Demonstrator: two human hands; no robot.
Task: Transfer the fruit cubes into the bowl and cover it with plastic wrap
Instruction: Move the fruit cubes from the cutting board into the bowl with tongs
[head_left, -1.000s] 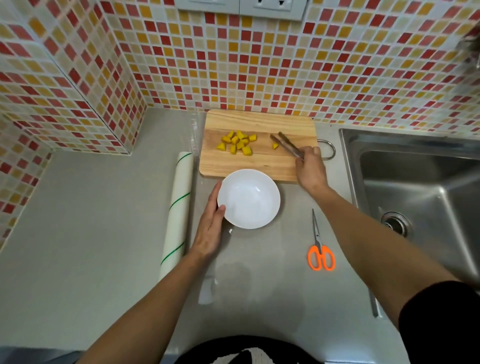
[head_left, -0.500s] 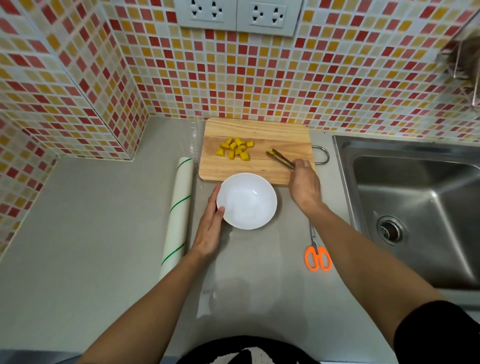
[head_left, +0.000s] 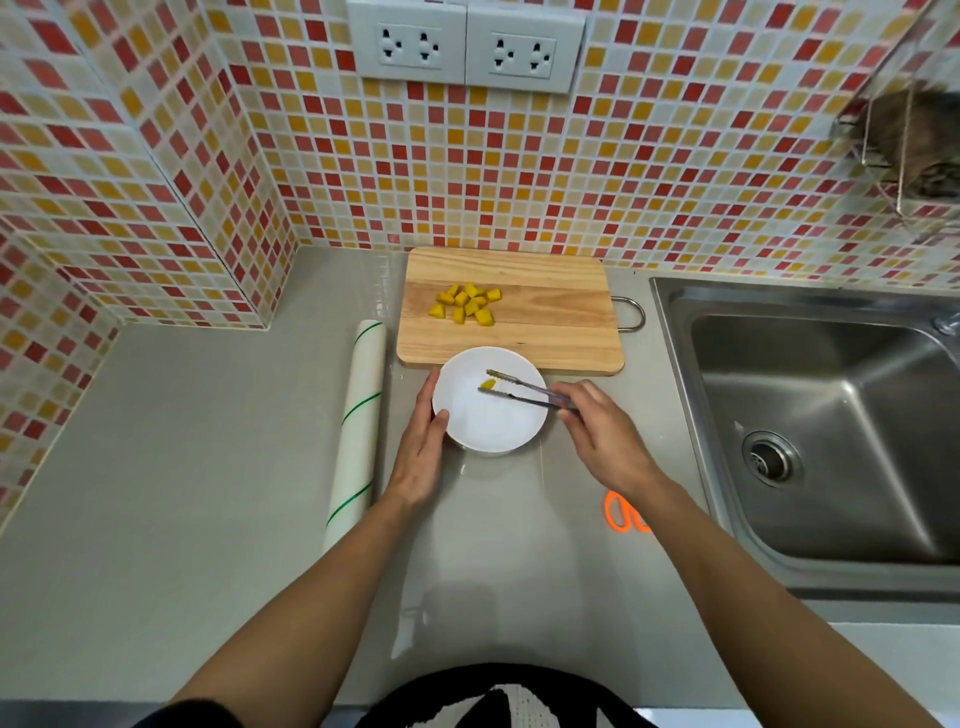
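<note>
A white bowl (head_left: 488, 421) stands on the counter in front of a wooden cutting board (head_left: 540, 322). Several yellow fruit cubes (head_left: 467, 304) lie in a cluster on the board's left half. My right hand (head_left: 602, 431) grips metal tongs (head_left: 524, 391) whose tips reach over the bowl, with one yellow cube (head_left: 488, 384) lying between the parted tips. My left hand (head_left: 423, 447) rests against the bowl's left rim, thumb on its edge. A roll of plastic wrap (head_left: 356, 431) lies to the left, its clear sheet spread under the bowl.
Orange-handled scissors (head_left: 621, 512) lie on the counter, partly hidden by my right forearm. A steel sink (head_left: 810, 431) fills the right side. Tiled walls close off the back and left, with sockets (head_left: 465, 44) above the board.
My right hand has carried the tongs with one cube from the board's right side back over the bowl. The left hand has stayed at the bowl's rim.
</note>
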